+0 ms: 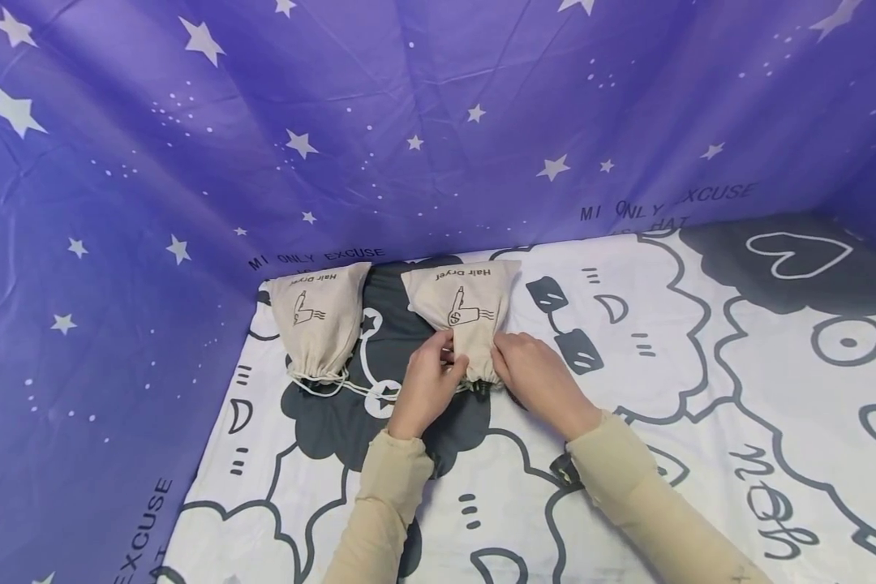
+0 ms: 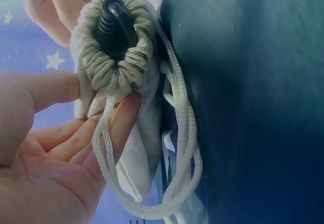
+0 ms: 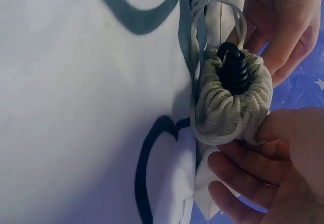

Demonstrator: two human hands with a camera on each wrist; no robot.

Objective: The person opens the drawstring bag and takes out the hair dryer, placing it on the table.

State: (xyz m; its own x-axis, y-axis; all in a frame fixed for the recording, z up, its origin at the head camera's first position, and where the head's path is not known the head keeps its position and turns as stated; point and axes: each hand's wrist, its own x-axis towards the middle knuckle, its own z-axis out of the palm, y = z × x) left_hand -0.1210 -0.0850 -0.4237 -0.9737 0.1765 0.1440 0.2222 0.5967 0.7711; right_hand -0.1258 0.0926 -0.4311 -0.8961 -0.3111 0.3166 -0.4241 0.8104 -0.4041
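Both hands are at the gathered mouth of a beige drawstring bag (image 1: pixel 474 284), printed "Hair Dryer" with a dryer drawing, lying flat with its mouth towards me. My left hand (image 1: pixel 429 381) pinches one side of the mouth between thumb and fingers. On the other side my right hand (image 1: pixel 536 369) pinches the cloth in the same way. The ruffled mouth (image 2: pixel 93 64) is part open, and a black ribbed cord end (image 3: pixel 235 74) shows inside it. A white drawstring (image 2: pixel 183 107) hangs in loose loops beside the mouth. The rest of the bag's contents is hidden.
A second "Hair Dryer" bag (image 1: pixel 324 320) lies to the left, its mouth drawn in and its white cords (image 1: pixel 328 385) trailing right. Both bags lie on a black and white cartoon-print cloth (image 1: pixel 628 284). A purple star-print curtain (image 1: pixel 380 105) rises behind and at the left.
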